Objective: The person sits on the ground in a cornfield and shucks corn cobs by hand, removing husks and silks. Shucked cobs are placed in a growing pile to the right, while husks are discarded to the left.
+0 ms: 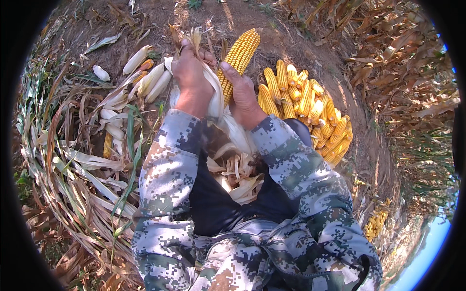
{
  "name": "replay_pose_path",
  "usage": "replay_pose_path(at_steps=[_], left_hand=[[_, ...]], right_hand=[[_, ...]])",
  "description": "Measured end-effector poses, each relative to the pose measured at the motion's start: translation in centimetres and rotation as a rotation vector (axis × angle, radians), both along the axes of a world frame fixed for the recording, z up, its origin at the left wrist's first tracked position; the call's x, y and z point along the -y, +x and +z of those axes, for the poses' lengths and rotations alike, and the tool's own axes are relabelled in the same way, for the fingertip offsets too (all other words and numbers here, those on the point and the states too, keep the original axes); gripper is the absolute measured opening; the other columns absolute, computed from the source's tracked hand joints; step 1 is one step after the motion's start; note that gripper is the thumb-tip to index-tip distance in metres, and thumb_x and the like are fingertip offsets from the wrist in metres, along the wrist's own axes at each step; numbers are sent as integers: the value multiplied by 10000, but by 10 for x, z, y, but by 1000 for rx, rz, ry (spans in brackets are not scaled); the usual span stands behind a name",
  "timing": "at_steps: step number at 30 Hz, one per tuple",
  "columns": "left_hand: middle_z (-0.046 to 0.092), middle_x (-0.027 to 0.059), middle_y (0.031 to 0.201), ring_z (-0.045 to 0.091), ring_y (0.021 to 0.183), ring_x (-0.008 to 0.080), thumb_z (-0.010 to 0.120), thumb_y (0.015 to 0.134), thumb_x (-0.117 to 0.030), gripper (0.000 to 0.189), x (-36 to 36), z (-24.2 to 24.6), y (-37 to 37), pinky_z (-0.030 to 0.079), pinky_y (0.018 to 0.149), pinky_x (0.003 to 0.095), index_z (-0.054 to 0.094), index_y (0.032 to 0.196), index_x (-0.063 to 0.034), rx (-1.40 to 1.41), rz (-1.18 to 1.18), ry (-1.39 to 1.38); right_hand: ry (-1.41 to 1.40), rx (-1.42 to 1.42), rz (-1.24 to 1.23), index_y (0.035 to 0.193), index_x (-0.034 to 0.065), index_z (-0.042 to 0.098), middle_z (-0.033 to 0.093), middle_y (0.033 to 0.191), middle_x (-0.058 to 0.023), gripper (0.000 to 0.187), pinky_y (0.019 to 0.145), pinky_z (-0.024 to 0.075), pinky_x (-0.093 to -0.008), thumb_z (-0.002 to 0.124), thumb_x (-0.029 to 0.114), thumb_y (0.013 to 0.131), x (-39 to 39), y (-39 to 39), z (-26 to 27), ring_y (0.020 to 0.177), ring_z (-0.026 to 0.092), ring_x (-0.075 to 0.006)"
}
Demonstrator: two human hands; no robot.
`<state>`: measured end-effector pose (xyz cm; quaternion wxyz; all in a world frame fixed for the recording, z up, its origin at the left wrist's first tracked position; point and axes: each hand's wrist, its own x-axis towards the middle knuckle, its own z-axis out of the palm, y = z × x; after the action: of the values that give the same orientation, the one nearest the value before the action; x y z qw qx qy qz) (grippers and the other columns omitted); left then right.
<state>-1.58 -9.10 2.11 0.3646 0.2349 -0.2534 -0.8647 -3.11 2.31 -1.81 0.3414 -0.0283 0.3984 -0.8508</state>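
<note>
A yellow ear of corn (240, 51), its upper kernels bare, tilts up to the right in front of me. My right hand (242, 92) grips its lower part, thumb pressed on the kernels. Pale husk leaves (214, 91) hang down along the ear's left side. My left hand (193, 69) is closed around the top of those husks, left of the ear; dry tips stick out above the fist. Below both hands, loose husks (240, 178) lie between my knees. The ear's base is hidden behind my right hand and the husks.
Right of my knee rises a pile of husked yellow ears (305, 102). To the left, ears still in husk (149, 80) lie on dry stalks (87, 189). Standing dry corn plants (404, 72) line the right side. A farther corn heap (376, 225) sits at lower right.
</note>
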Motion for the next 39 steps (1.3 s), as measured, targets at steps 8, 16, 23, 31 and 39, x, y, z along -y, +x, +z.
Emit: replay_pose_path(at_steps=[8,16,23,31,39], left_hand=[[492,-25,724,484,595,142,494,1120,-233,193,26,5,41,431,556,329,603,1095,-76,-178,-246,11],[721,160,1001,706,879,205,702,1043,-413,483,29,-19,29,562,743,343,636,1221,31,474,-245,-566],[631,266,1339,642,1253,352,821,889,-632,981,59,-19,37,536,1059,455,508,1477,88,658,188,-1156],[721,147,1053,720,937,215,913,869,-341,634,3,-15,10,606,830,362,599,1260,46,346,-180,-669],[740,134,823,734,703,260,787,919,-72,103,52,-19,31,637,698,394,701,947,-23,40,-143,-400]], right_hand=[[-115,235,-153,1114,71,556,652,872,-115,444,669,639,-476,838,361,930,-17,-76,-2,730,712,-284],[48,-164,-238,1151,36,573,666,925,-100,477,702,667,-423,859,346,929,-31,-97,-6,789,728,-241],[544,-818,-225,1066,-12,714,761,904,-79,500,696,578,-317,898,417,888,-39,-83,-18,779,714,-143],[952,-1313,-4,1071,-51,628,661,1031,-240,590,807,582,-501,896,385,777,-26,-26,-19,924,707,-425],[724,-1060,512,1210,-65,634,721,1132,-249,769,944,563,-463,948,412,696,-46,-29,-21,1074,717,-387]])
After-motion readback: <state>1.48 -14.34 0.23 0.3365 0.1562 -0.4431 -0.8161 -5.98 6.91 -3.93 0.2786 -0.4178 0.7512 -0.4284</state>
